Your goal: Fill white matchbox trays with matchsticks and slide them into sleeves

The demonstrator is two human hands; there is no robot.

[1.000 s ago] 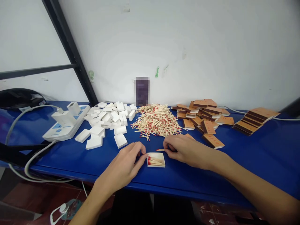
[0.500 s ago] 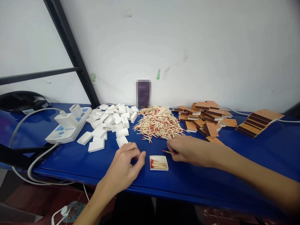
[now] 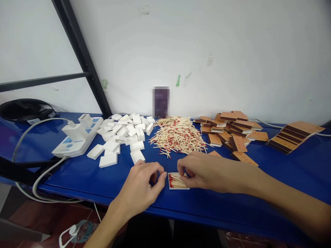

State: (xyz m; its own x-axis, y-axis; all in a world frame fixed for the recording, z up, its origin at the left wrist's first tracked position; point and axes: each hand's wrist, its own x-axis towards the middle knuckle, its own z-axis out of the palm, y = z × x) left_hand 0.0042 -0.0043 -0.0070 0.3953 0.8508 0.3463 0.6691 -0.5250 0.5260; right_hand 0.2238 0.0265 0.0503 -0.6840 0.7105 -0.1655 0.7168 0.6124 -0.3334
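Note:
A small white matchbox tray [image 3: 169,186] lies on the blue table, holding red-tipped matches [image 3: 177,181] with their heads to the left. Over its right part is my right hand [image 3: 204,170], thumb and forefinger pinched on matches in the tray; its fingers hide that end. Just left of the tray is my left hand [image 3: 141,186], its thumb and forefinger curled together with nothing visible between them. Behind both hands spreads a big heap of loose matches [image 3: 178,136].
White trays [image 3: 121,132] are piled at the left, beside a power strip [image 3: 77,137] with cables. Brown matchbox sleeves [image 3: 234,125] are heaped at the right, with a joined stack of sleeves [image 3: 294,136] farther right. A blurred dark rectangle [image 3: 161,103] stands against the wall.
My right hand has moved left, bringing matches from beside the tray to inside it. My left hand has come closer to the tray's left edge. The view has shifted slightly.

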